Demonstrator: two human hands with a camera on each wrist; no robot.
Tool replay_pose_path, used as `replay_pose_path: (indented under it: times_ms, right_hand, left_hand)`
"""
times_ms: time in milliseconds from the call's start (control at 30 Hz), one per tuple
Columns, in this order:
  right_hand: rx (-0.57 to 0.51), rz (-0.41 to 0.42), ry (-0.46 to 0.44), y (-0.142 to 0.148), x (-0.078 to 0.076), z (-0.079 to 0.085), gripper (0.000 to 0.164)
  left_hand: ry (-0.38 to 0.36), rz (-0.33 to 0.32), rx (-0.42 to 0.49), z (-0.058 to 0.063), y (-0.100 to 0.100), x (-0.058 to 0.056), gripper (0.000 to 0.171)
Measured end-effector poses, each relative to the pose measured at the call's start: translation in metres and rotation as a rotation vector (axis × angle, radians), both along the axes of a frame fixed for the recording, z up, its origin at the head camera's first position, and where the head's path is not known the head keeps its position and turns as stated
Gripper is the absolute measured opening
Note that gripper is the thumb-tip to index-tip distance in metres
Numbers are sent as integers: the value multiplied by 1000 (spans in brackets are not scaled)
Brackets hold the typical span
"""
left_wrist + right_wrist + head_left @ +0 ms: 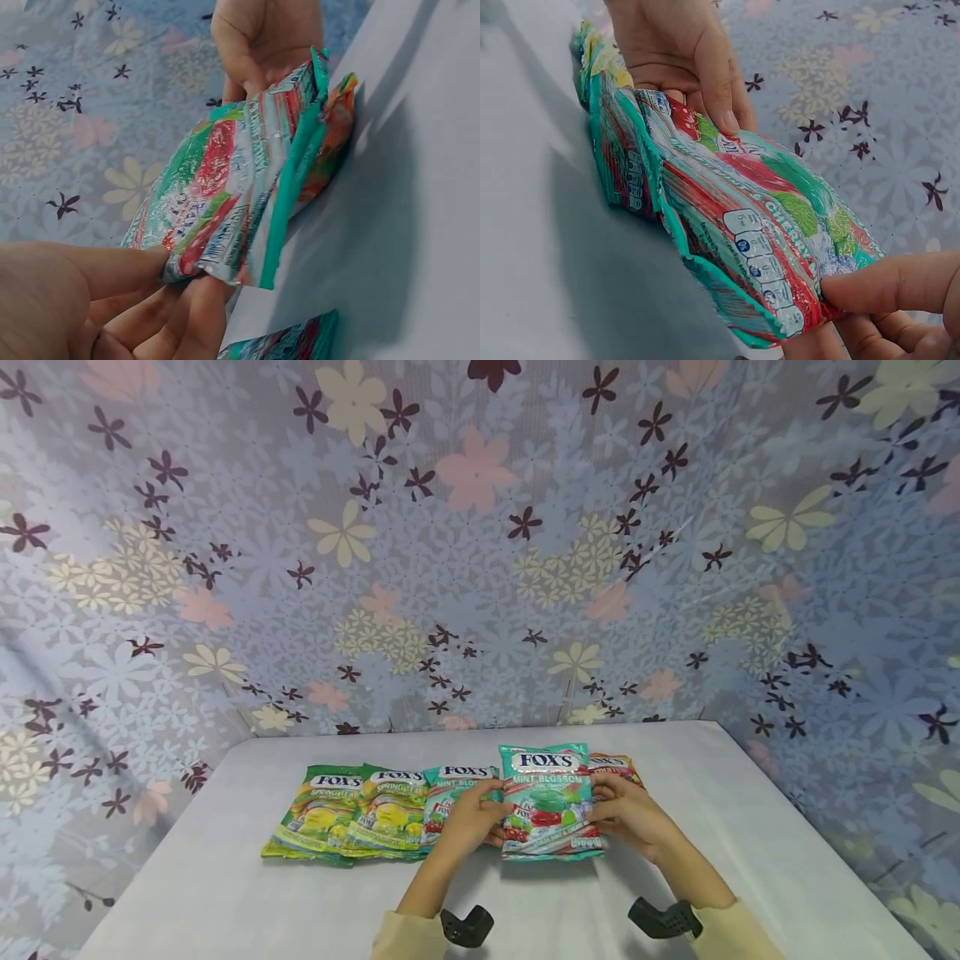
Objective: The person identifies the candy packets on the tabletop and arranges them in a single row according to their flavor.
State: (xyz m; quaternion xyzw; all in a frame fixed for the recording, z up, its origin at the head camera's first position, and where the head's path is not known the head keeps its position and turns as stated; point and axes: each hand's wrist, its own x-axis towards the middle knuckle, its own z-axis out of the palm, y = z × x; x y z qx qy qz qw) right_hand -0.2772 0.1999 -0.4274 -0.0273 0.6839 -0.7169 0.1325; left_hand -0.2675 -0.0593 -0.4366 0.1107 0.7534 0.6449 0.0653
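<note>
A teal Fox's Mint Blossom candy bag (546, 810) is held up between both hands, its front facing the head camera. My left hand (472, 818) pinches its left edge, thumb in front and fingers behind. On the opposite edge my right hand (633, 814) grips it the same way, which the right wrist view shows with the thumb (885, 285) on the front. Behind my left hand lies a second Mint Blossom bag (442, 797), partly covered. An orange Fox's Fruits bag (615, 766) shows only in part behind the held bag and my right hand.
Two yellow-green Spring Tea bags, a left one (318, 814) and a right one (390, 814), overlap on the left of the white table (285, 910). Flowered cloth (480, 568) stands behind the table and at its sides. Each wrist wears a black camera mount (467, 928).
</note>
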Motion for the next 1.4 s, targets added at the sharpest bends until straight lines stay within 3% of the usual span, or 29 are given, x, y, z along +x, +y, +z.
replay_pose_path:
  times_ms: [167, 400, 700, 967, 1400]
  right_hand:
    - [53, -34, 24, -6, 3, -3, 42]
    - [82, -16, 56, -10, 4, -6, 40]
    - [139, -80, 98, -18, 6, 1, 39]
    - [186, -123, 96, -19, 7, 1, 40]
    - [203, -124, 131, -18, 6, -1, 39]
  left_hand:
    - [34, 12, -16, -3, -3, 2, 48]
    - [96, 43, -89, -11, -3, 0, 43]
    - [104, 26, -115, -7, -12, -4, 42]
    - [112, -9, -61, -7, -12, -5, 44]
    - [105, 4, -59, -6, -11, -3, 42]
